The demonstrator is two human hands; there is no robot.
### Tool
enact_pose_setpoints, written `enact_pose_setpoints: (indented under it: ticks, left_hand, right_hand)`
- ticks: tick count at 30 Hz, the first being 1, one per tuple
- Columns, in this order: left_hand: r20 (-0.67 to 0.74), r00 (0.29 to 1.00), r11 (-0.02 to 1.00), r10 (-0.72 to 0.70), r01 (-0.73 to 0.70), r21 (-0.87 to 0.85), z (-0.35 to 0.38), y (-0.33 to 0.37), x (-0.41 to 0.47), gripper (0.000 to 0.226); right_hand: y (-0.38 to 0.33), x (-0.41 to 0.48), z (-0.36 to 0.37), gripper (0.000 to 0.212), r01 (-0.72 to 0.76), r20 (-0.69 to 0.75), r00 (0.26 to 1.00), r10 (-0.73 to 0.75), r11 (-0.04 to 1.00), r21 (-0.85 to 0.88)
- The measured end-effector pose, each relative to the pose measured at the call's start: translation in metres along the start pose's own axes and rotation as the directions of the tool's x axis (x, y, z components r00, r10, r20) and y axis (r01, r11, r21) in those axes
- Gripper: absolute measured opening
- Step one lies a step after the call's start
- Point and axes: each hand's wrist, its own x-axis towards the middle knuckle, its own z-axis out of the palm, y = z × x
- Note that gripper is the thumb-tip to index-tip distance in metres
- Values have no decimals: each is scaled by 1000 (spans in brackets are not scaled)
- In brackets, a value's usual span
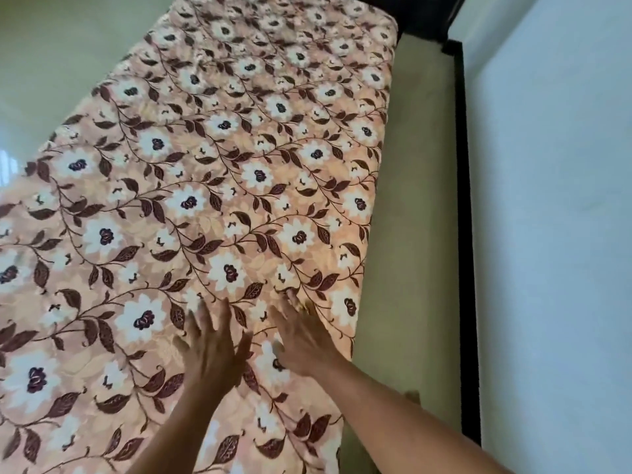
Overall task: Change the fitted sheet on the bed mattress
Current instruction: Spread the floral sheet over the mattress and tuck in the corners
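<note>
A peach fitted sheet [219, 159] with white flowers and dark brown leaves covers the whole top of the mattress. Both hands lie flat on it near the right edge. My left hand [212, 343] presses the fabric with fingers spread and straight. My right hand [304, 340] rests palm down beside it, fingers straight and pointing up the bed, close to the mattress edge. The sheet looks mostly smooth, with slight ripples near the far end. The mattress itself is hidden under the sheet.
A beige bed base [410, 234] runs along the right of the mattress, bordered by a black frame rail [463, 234]. Beyond it stands a pale wall [554, 234]. A pale glossy floor [51, 63] lies to the left of the bed.
</note>
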Motion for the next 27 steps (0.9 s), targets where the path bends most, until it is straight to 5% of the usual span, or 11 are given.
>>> enact_pose_setpoints:
  ticks: [6,9,10,13,17,20,24,27]
  left_hand:
    - [71,997,998,16,-20,64,97,91,-37,100]
    - [144,949,952,281,-295,88,91,146,-65,91]
    - [89,957,957,277,-283,65,81,161,-45,89]
    - [-60,996,994,-67,61,-91,46,184,57,91]
    - [42,970,965,-238,241,-104,35,213,171,94]
    - [86,962,965,-258,261,-27,41,235,174,97]
    - [252,927,961,-278,266,82,34,240,161,120]
    - [442,832,942,-335,296,158,-6,263,184,119]
  right_hand:
    - [120,72,26,78,215,-12,975,-224,946,-242]
    - [180,72,14,84,75,-99,990,-98,973,-219]
    - [200,85,5,86,-26,-138,990,0,983,-183]
    - [233,137,-34,89,-285,-228,934,275,959,-11]
    - [285,196,-78,76,160,-111,975,-191,957,-241]
    - [345,205,-88,75,99,-137,985,-109,992,-78]
    - [359,212,-110,84,1,162,987,-18,995,100]
    - [343,232,-172,85,-33,477,879,24,999,12]
